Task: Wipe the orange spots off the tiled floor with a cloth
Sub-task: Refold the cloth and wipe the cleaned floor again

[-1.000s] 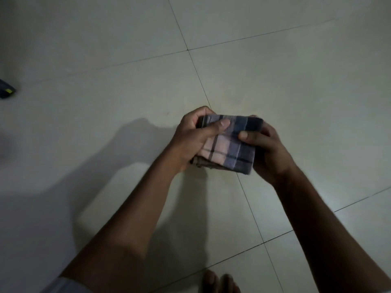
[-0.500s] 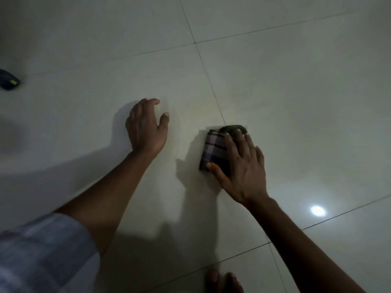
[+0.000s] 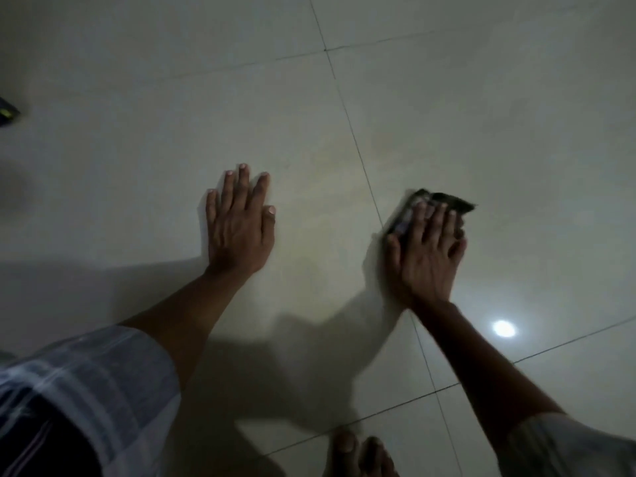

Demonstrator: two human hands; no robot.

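Observation:
A folded plaid cloth (image 3: 444, 200) lies flat on the pale tiled floor (image 3: 481, 115), just right of a grout line. My right hand (image 3: 426, 251) presses down on it with fingers spread, covering most of it. My left hand (image 3: 239, 223) rests flat on the floor about a hand's width left of that grout line, fingers apart, holding nothing. A faint yellowish-orange smear (image 3: 344, 156) shows on the tile beyond and between the two hands. The light is dim and the cloth is blurred.
A dark object with a yellow mark (image 3: 7, 111) lies at the far left edge. My bare toes (image 3: 358, 452) show at the bottom. A bright light reflection (image 3: 504, 328) sits on the tile to the right of my right wrist.
Both hands held the cloth in the air a second ago. My left hand let go and went flat on the floor. My right hand pressed the cloth down and slid it right, across the grout line.

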